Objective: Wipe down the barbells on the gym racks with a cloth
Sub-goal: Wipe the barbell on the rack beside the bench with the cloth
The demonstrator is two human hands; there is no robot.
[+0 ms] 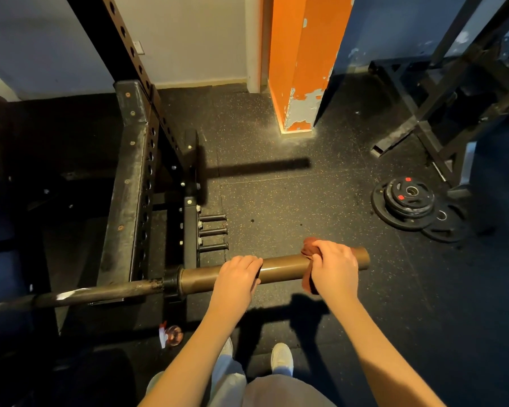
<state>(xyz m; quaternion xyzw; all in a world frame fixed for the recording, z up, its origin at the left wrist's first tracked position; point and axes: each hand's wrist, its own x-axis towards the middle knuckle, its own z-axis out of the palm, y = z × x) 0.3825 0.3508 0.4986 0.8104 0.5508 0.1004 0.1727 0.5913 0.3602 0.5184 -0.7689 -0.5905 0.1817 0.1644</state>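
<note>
A barbell [282,265] lies across the black rack [130,183], and its brown sleeve end sticks out to the right. My left hand [238,274] grips the sleeve near its middle, fingers curled over the top. A reddish-brown cloth [307,251] is wrapped round the sleeve close to the outer end, and my right hand [334,264] grips it there. The dark, worn shaft [100,293] runs off to the left under the rack upright.
Three plate-storage pegs [213,232] jut from the rack base just behind the sleeve. Weight plates [409,201] lie stacked on the floor at right, near another rack's legs [423,113]. An orange pillar [300,69] stands ahead. A small wrapper [171,336] lies on the floor by my feet.
</note>
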